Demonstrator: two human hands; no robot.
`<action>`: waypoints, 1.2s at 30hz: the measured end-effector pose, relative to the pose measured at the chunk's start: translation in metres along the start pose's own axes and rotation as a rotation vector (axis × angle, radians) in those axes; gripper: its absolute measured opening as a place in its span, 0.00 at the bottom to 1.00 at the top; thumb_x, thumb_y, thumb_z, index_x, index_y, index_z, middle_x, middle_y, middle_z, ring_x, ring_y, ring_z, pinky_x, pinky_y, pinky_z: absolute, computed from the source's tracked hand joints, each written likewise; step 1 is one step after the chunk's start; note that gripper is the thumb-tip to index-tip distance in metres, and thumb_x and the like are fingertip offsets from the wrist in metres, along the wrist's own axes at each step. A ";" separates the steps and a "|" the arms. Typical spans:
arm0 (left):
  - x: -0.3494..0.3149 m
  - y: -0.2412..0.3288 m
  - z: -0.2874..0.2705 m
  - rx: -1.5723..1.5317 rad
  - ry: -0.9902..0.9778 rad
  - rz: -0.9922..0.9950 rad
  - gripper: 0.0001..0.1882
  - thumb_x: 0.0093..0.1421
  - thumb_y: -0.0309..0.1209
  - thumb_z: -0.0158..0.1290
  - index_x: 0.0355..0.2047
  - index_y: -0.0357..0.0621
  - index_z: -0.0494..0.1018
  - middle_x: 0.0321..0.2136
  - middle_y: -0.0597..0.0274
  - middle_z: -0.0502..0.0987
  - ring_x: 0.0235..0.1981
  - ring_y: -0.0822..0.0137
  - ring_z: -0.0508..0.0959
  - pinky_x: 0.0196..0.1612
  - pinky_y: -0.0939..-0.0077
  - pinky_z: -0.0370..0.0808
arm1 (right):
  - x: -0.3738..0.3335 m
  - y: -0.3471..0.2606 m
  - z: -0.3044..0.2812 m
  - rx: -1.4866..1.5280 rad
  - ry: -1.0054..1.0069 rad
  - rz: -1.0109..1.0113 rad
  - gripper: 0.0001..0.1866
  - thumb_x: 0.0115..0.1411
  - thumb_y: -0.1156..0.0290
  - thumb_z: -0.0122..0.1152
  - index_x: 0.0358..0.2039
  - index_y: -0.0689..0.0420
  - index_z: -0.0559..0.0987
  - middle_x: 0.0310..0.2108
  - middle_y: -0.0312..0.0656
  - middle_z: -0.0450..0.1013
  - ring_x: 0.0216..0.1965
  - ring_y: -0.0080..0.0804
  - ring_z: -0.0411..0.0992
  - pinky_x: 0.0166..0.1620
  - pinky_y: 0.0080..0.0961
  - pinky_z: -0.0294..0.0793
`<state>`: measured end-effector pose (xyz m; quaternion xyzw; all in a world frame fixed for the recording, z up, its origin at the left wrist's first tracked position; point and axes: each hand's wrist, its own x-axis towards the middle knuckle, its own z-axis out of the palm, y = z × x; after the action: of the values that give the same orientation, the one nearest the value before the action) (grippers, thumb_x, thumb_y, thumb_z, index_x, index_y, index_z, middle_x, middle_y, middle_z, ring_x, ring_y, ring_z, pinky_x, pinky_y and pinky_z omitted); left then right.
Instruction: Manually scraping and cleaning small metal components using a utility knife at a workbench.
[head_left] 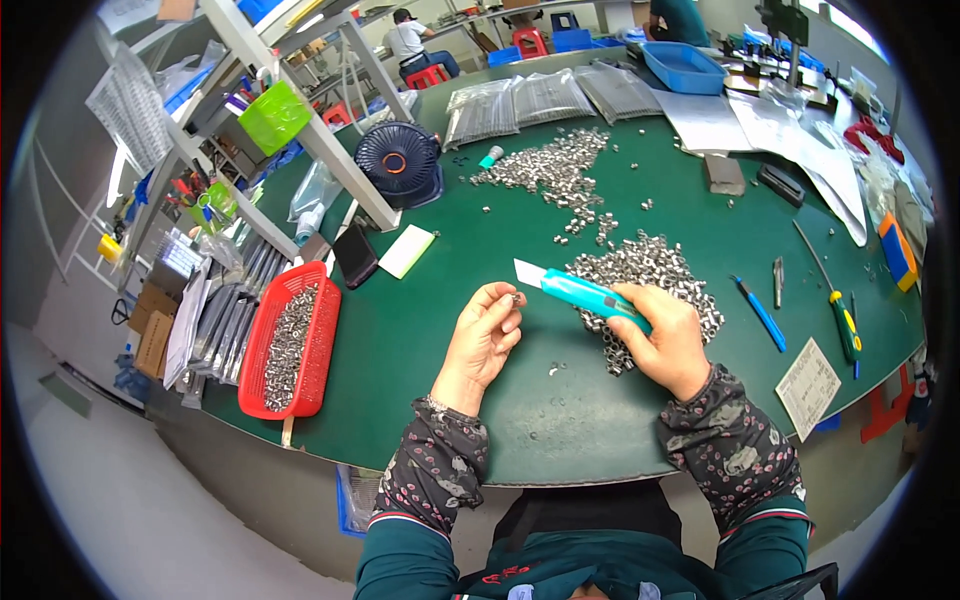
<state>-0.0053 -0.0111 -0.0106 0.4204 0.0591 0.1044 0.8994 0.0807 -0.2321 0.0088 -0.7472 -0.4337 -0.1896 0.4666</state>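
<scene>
My right hand (668, 338) is closed around a teal utility knife (578, 292), its blade out and aimed left toward my other hand. Between the thumb and fingertips of my left hand (478, 345) is a small metal ring (517, 299), mostly covered by the fingers. The blade tip sits just above that ring; whether they touch I cannot tell. A near heap of small silvery metal rings (655, 262) lies behind and under the knife and right hand. Farther back, a second heap of metal rings (550, 168) spreads over the green tabletop (450, 250). Tiny scraps (555, 369) lie between my forearms.
At left stands a red basket (325, 345) of metal parts, near a phone (354, 255), a pale notepad (407, 251) and a dark fan (398, 165). A blue pen (760, 315), tweezers (778, 282) and a screwdriver (845, 330) lie right. Bagged parts (550, 98) line the back.
</scene>
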 end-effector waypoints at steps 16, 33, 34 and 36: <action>0.003 0.008 0.004 -0.118 0.024 0.005 0.09 0.59 0.27 0.47 0.40 0.40 0.68 0.26 0.66 0.68 0.18 0.80 0.61 0.15 0.89 0.57 | -0.001 0.003 0.004 -0.005 -0.207 0.073 0.15 0.50 0.64 0.59 0.37 0.57 0.76 0.25 0.43 0.72 0.25 0.41 0.71 0.27 0.32 0.69; 0.002 0.003 -0.003 0.211 0.015 0.095 0.09 0.60 0.30 0.47 0.38 0.37 0.70 0.24 0.68 0.66 0.16 0.82 0.60 0.14 0.91 0.56 | 0.000 -0.003 -0.001 -0.116 -0.229 0.051 0.14 0.49 0.65 0.59 0.36 0.56 0.76 0.22 0.43 0.70 0.23 0.40 0.70 0.26 0.31 0.68; 0.003 0.002 -0.003 0.161 0.048 0.078 0.09 0.61 0.30 0.47 0.38 0.37 0.70 0.24 0.68 0.66 0.17 0.82 0.60 0.15 0.91 0.56 | 0.000 -0.004 0.000 -0.117 -0.228 0.052 0.14 0.49 0.65 0.59 0.36 0.56 0.76 0.22 0.43 0.70 0.23 0.40 0.70 0.26 0.31 0.68; 0.004 0.002 -0.006 0.105 0.044 0.068 0.09 0.61 0.30 0.46 0.38 0.38 0.69 0.25 0.68 0.67 0.17 0.81 0.60 0.15 0.90 0.56 | 0.001 -0.006 0.001 0.004 -0.018 0.019 0.13 0.49 0.67 0.60 0.35 0.57 0.75 0.22 0.43 0.69 0.22 0.39 0.70 0.25 0.30 0.68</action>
<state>-0.0025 -0.0045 -0.0131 0.4665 0.0700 0.1407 0.8704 0.0765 -0.2294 0.0123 -0.7520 -0.4310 -0.1778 0.4660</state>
